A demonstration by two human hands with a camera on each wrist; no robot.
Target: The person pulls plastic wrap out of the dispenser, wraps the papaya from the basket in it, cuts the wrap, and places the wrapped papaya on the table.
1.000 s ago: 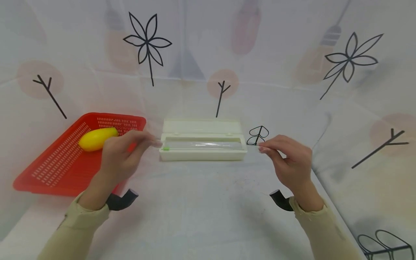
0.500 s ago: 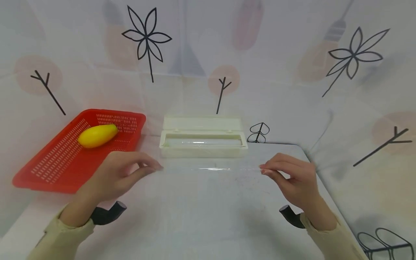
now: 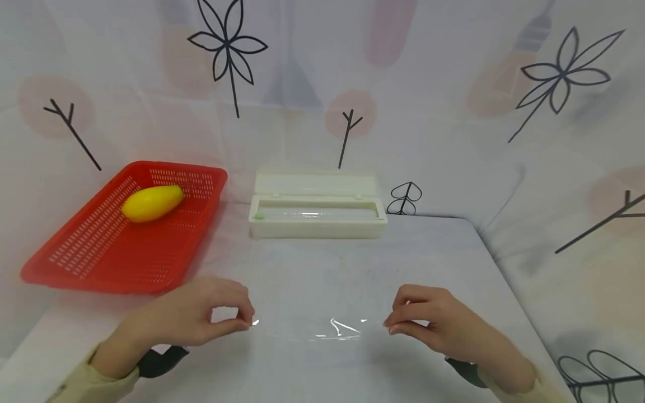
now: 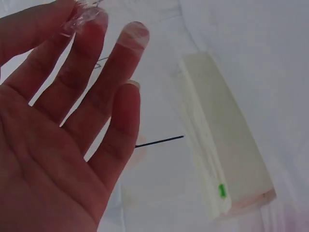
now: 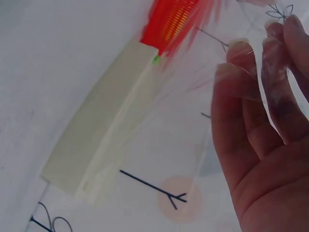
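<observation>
A sheet of clear plastic wrap (image 3: 339, 330) stretches between my two hands over the near part of the table. My left hand (image 3: 201, 310) pinches its left end between thumb and fingertips; in the left wrist view the film bunches at the fingertips (image 4: 135, 36). At the other end, my right hand (image 3: 433, 319) pinches the wrap the same way, and the right wrist view shows film lying over those fingers. Behind the hands stands a cream plastic wrap dispenser box (image 3: 318, 228) with its lid up, a roll of film inside and a green piece at its left end.
To the left sits a red perforated basket (image 3: 116, 263) holding a yellow oval fruit or vegetable (image 3: 153, 204) with a greenish tip. A white cloth printed with flowers and twigs hangs behind the table. The table's right edge (image 3: 509, 285) slants past my right hand.
Both hands have come from beside the dispenser box toward the near side of the table, carrying the plastic wrap between them. The box and basket stay where they were.
</observation>
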